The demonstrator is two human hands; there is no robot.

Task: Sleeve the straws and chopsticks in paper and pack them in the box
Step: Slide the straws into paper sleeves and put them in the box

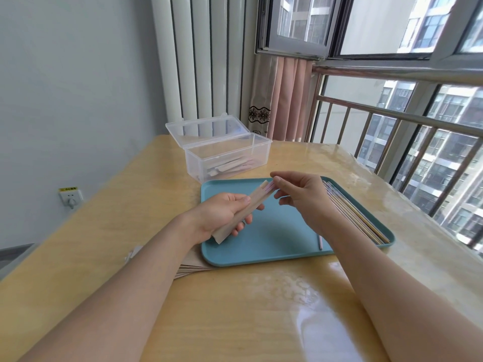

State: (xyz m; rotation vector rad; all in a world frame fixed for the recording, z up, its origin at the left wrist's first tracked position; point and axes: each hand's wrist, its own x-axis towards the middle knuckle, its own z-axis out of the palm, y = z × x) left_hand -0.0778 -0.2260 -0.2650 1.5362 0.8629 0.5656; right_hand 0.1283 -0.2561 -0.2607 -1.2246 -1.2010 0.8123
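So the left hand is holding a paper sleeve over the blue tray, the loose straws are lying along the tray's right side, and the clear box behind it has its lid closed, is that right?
Not quite. In the head view the clear box has its lid open, standing up at the back, with sleeved items already inside. The rest holds: the left hand holds a paper sleeve over the blue tray, and loose straws lie along its right side.

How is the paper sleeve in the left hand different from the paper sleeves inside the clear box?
The paper sleeve in the left hand is held in the air, tilted, with straw tips showing at its open end. The sleeves in the clear box lie flat on its bottom, already packed. One is single; those are several. All are pale brown paper.
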